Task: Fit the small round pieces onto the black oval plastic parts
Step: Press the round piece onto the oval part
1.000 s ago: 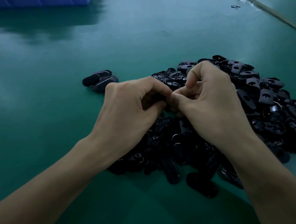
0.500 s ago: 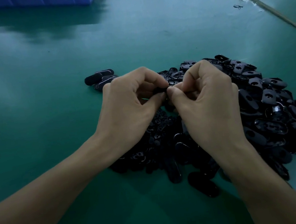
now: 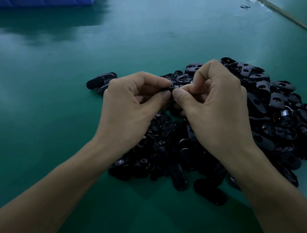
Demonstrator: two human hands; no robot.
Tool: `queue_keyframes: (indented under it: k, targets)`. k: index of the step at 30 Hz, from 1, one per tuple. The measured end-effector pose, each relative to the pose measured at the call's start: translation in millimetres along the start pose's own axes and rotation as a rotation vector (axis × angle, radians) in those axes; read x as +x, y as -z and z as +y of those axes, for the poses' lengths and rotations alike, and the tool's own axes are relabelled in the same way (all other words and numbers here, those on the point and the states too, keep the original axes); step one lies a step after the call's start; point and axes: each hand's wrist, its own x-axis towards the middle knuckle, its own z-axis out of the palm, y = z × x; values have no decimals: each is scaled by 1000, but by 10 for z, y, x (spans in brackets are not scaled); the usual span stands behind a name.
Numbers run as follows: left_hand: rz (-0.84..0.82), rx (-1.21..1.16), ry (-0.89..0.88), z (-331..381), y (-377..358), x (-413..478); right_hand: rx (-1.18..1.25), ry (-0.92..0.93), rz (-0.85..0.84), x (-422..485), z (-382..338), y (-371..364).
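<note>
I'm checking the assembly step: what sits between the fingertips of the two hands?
In the head view, a small black part is pinched between the left hand and the right hand, over the pile of black oval parts.

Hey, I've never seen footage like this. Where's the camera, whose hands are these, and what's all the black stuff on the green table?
No machine here: a person works bare-handed, and the camera sits on their head, looking forward and down. So the left hand and right hand reach in from below. Together they pinch one small black part between them; its details are hidden. On the green table lies a pile of black oval parts, with small round pieces heaped beneath the left hand. A small cluster of ovals lies apart at the left, and a blue bin stands at the far edge.
</note>
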Motion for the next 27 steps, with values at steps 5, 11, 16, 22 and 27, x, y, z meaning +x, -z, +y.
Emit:
queue_keyframes:
  k: [5, 11, 16, 22, 27]
  targets:
    - [20, 39, -3, -17, -10, -11, 4, -22, -30, 2, 4, 5]
    - [0, -27, 32, -16, -9, -9, -19, -5, -24, -3, -7, 24]
    - [-35, -107, 68, 5, -8, 6, -1, 13, -3, 0, -16, 22]
    - [-44, -89, 62, 22, -15, -5, -51, 52, 13, -6, -17, 15]
    - [-27, 5, 33, 22, -14, -17, -78, 73, 18, -15, -13, -8]
